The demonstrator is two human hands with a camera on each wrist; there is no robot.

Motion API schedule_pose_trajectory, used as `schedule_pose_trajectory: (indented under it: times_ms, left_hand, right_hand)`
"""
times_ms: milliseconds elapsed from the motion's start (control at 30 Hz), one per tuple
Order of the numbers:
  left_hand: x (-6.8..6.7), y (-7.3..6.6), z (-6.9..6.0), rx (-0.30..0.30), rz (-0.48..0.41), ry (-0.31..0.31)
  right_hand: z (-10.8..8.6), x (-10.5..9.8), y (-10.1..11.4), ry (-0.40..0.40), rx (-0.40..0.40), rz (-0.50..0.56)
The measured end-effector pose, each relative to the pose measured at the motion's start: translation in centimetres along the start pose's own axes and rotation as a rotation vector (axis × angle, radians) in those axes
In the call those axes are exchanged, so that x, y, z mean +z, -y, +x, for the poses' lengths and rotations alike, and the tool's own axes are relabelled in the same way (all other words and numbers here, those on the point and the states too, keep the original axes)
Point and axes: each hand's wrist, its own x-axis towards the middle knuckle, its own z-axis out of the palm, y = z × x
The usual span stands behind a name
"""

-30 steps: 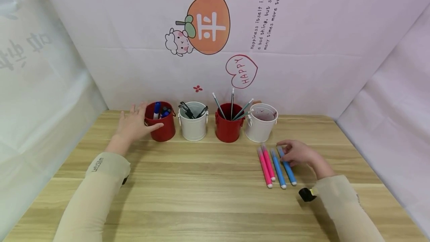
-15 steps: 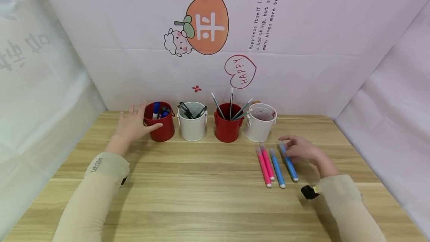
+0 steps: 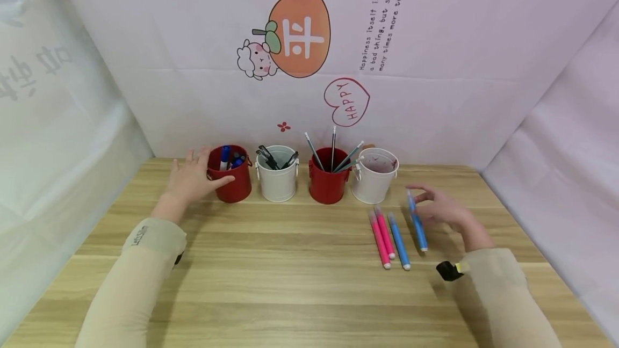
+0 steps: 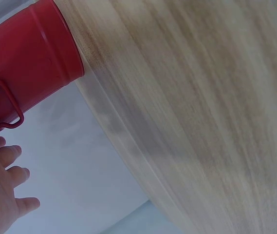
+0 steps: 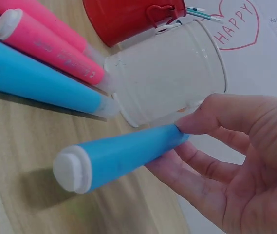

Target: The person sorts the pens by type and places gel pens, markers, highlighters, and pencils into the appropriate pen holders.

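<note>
In the head view my right hand (image 3: 442,211) pinches a blue marker (image 3: 418,227) between thumb and fingers. The right wrist view shows that marker's white end (image 5: 72,169) lifted off the table and pointing toward the camera. Another blue marker (image 3: 399,243) and two pink markers (image 3: 379,240) lie side by side to its left. Beyond them stands a white bucket (image 3: 374,184), whose visible inside holds no pens. At the left, my left hand (image 3: 193,179) touches the side of a red bucket (image 3: 234,187) with its fingers spread. Blue-capped markers (image 3: 225,157) stand inside that bucket.
A white bucket with black pens (image 3: 278,184) and a red bucket with several pencils (image 3: 328,187) stand between the outer two. Behind the row rises a printed white cloth (image 3: 193,95). Wood-grain tabletop (image 3: 290,278) extends in front.
My right hand has drawn the outer blue marker up and away from the other markers, to the right and toward the back. The left hand stays at the red bucket.
</note>
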Motion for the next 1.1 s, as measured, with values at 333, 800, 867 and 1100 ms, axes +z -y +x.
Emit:
schedule_pose_trajectory:
  times_ms: [333,800,867,1100]
  left_hand:
    - [0.0,0.1,0.2,0.000,0.002,0.001]
    - [-0.1,-0.1,0.0,0.003,0.000,0.002]
    - [-0.1,-0.1,0.0,0.002,-0.002,-0.002]
    - [-0.1,-0.2,-0.1,0.000,0.001,-0.007]
  right_hand:
    - [0.0,-0.7,0.6,-0.027,-0.070,0.055]
    - [0.0,-1.9,2.1,-0.138,-0.158,0.199]
    - [0.0,-2.1,2.3,-0.157,-0.192,0.270]
    - [0.0,-2.4,3.1,-0.225,-0.285,0.557]
